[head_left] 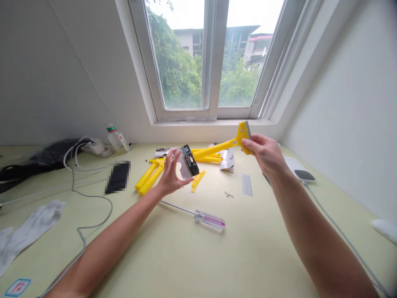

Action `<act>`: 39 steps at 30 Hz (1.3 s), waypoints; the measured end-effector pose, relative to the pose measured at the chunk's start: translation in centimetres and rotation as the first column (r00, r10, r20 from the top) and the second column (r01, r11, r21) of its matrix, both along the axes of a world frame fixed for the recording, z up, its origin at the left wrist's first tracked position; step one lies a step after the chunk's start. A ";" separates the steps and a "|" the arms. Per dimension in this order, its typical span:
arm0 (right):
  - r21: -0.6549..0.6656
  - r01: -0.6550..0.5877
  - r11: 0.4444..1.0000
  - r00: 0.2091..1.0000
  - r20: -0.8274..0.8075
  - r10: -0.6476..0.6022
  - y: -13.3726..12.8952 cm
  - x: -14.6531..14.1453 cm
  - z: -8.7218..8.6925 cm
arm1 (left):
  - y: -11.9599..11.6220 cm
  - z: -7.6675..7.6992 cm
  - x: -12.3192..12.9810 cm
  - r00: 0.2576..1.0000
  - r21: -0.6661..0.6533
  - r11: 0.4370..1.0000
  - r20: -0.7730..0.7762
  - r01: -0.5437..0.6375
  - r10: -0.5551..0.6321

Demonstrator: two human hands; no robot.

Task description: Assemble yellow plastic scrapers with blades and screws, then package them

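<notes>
My right hand (263, 151) pinches a yellow scraper (217, 150) by its blade head, raised above the table. Its long handle points left, and the handle's end is close to a clear plastic packaging bag with a black header card (190, 160). That bag is held between the thumb and fingers of my left hand (172, 174); whether the handle's tip is inside it I cannot tell. Below, a screwdriver (207, 219) with a clear handle lies on the table. Several small screws (228, 194), a flat metal blade (247, 185) and a yellow plastic piece (198, 181) lie nearby.
More yellow scraper handles (149, 176) and a packaged piece (227, 160) lie behind my hands. To the left are a bottle (117, 138), cables (81, 227), a blurred dark object (118, 177) and white gloves (34, 229). A white device (299, 169) stands right, beneath the window wall.
</notes>
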State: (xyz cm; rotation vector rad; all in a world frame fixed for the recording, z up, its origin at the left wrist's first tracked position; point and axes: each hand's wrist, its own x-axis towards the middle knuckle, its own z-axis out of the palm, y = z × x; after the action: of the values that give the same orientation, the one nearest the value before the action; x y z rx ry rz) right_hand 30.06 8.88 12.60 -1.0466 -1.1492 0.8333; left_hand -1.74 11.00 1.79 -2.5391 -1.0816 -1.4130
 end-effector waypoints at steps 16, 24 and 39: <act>-0.077 -0.073 0.994 0.997 0.019 0.075 -0.7 -0.1 0.0 | -2.5 -2.5 0.1 0.985 0.080 0.991 0.131 0.104 -0.114; -0.091 -0.084 0.992 0.996 -0.001 0.085 -0.3 0.2 -0.2 | -2.8 -2.4 0.0 0.969 0.058 0.989 0.204 0.134 -0.143; -0.080 -0.050 0.996 0.997 0.046 0.054 -1.5 -0.4 0.5 | -2.0 -3.1 0.1 0.948 0.196 0.962 0.216 0.191 -0.232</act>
State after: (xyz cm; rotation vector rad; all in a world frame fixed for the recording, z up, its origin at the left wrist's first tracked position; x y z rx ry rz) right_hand 29.61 7.40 13.14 -1.1108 -1.1969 0.9050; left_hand -1.63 8.96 -1.28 -2.4695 -0.6846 -1.8156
